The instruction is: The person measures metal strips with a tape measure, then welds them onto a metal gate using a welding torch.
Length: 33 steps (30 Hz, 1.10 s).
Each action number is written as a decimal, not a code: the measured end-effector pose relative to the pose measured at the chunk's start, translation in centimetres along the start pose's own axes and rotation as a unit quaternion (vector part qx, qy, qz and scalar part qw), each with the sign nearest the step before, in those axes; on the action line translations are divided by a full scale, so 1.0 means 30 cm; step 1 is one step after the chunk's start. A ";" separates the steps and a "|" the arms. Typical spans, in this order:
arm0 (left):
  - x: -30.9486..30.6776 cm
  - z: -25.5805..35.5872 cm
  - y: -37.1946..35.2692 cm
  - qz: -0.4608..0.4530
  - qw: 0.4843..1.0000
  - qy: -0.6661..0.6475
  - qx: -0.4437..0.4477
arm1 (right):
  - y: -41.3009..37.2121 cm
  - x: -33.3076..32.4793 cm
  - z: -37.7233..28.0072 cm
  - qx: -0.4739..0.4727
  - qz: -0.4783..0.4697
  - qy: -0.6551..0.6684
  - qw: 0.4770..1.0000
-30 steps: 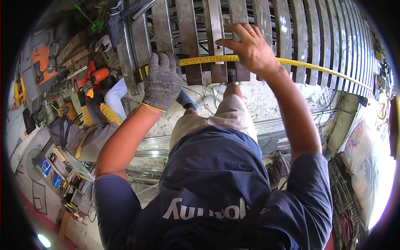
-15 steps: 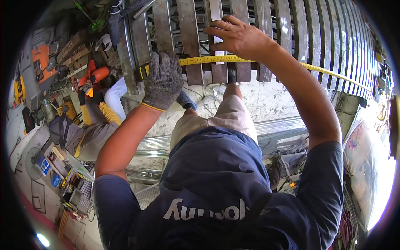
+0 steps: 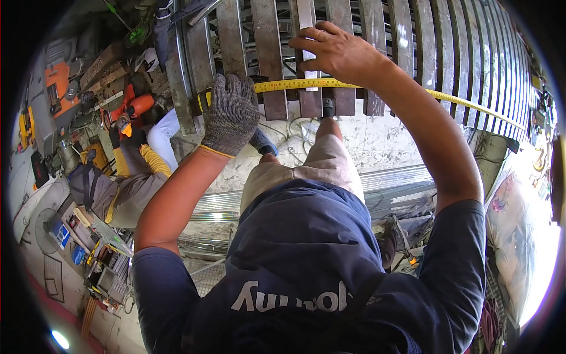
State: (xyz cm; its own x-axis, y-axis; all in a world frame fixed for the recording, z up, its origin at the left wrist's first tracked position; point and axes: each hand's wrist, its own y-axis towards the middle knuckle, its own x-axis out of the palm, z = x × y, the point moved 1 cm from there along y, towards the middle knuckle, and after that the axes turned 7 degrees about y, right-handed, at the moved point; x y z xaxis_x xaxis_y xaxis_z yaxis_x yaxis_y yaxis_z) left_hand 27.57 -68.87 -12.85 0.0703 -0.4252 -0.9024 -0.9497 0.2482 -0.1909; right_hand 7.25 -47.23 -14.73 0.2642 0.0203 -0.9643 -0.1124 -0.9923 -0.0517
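Observation:
My left hand (image 3: 230,112), in a grey knitted glove, is closed around a yellow tape measure (image 3: 203,100) whose case is mostly hidden behind the glove. From there the yellow blade (image 3: 286,85) stretches rightward across a row of dark flat metal bars (image 3: 273,59), past my right forearm. Bare and with its fingers spread, my right hand (image 3: 345,53) rests over a brighter, narrow metal strip (image 3: 307,17) lying lengthwise among the bars. The strip's lower end passes under the blade. The undersides of my right fingers are hidden.
Bundled shiny metal lengths (image 3: 395,180) lie on the floor behind my legs. At the left a co-worker (image 3: 118,183) crouches by an orange tool (image 3: 140,105), amid tools and clutter. A large plastic-wrapped bundle (image 3: 513,230) stands at the right.

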 end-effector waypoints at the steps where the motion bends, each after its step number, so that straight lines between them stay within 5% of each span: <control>1: 0.001 0.000 0.000 0.001 1.000 0.001 0.000 | -0.001 0.002 0.002 -0.002 0.002 0.001 1.000; 16: 0.000 0.001 0.001 -0.005 1.000 -0.001 0.001 | -0.012 0.002 0.000 -0.015 0.034 0.001 0.999; 22: -0.005 0.000 0.004 -0.016 1.000 0.005 0.000 | -0.074 -0.035 0.008 0.014 0.138 -0.036 0.990; 33: -0.004 -0.002 0.007 -0.022 1.000 0.016 0.001 | -0.160 0.020 -0.044 0.099 0.170 0.081 0.977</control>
State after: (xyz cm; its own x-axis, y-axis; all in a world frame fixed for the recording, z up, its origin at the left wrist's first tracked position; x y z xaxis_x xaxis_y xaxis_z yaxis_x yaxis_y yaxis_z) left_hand 27.33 -68.81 -12.78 0.1026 -0.4633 -0.8802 -0.9451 0.2305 -0.2315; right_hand 9.21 -42.62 -14.71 0.3257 -0.3426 -0.8812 -0.3985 -0.8949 0.2007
